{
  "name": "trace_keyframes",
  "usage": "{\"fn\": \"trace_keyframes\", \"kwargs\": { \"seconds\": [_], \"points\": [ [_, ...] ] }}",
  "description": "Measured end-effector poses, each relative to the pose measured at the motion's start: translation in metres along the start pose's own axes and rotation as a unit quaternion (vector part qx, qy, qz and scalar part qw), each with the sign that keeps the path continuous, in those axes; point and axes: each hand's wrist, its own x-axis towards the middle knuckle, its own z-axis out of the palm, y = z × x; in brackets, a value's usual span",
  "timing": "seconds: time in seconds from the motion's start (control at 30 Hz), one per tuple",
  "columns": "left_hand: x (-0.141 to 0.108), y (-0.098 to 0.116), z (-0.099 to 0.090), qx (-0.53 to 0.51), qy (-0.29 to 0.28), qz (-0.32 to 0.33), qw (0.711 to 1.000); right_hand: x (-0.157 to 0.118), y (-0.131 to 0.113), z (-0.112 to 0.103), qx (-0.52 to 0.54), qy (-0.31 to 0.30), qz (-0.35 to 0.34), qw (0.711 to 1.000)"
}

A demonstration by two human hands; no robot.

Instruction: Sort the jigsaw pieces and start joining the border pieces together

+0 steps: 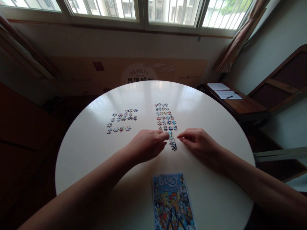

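Note:
My left hand [151, 143] is closed beside a small joined strip of jigsaw pieces [172, 144], its fingertips at the strip's upper left edge. What those fingers hold, if anything, is hidden. To the right of the strip, my right hand [198, 140] has thumb and forefinger brought close together; whether a piece sits between them is too small to tell. Loose jigsaw pieces [165, 113] lie in rows just beyond the hands. Another group of loose pieces [124, 115] is spread to the left. Nearer to me lies a colourful printed picture sheet [171, 201] reading "Bluey".
All of this rests on a round white table [96, 163]. Behind it stand a large printed cardboard panel [187, 68] and windows. At the right, a wooden chair [240, 107] bears papers [225, 92] and a pen.

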Motion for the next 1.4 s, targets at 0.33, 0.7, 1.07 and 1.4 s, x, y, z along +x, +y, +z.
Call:
{"fn": "trace_keyframes", "kwargs": {
  "seconds": [0.33,0.7,1.07,1.4],
  "points": [
    [-0.012,-0.047,-0.025,0.003,-0.033,-0.152,0.988,-0.002,0.001,-0.005,0.02,-0.085,-0.077,0.993],
    [-0.008,-0.043,-0.017,-0.03,-0.09,-0.152,0.984,-0.003,-0.003,-0.002,0.011,-0.083,-0.045,0.995],
    [-0.003,-0.035,-0.013,-0.028,-0.105,-0.169,0.98,-0.005,-0.004,-0.002,0.001,-0.073,-0.033,0.997],
    [-0.003,-0.036,-0.011,-0.028,-0.097,-0.159,0.982,-0.005,-0.003,-0.001,-0.004,-0.071,-0.032,0.997]
  ]
}}
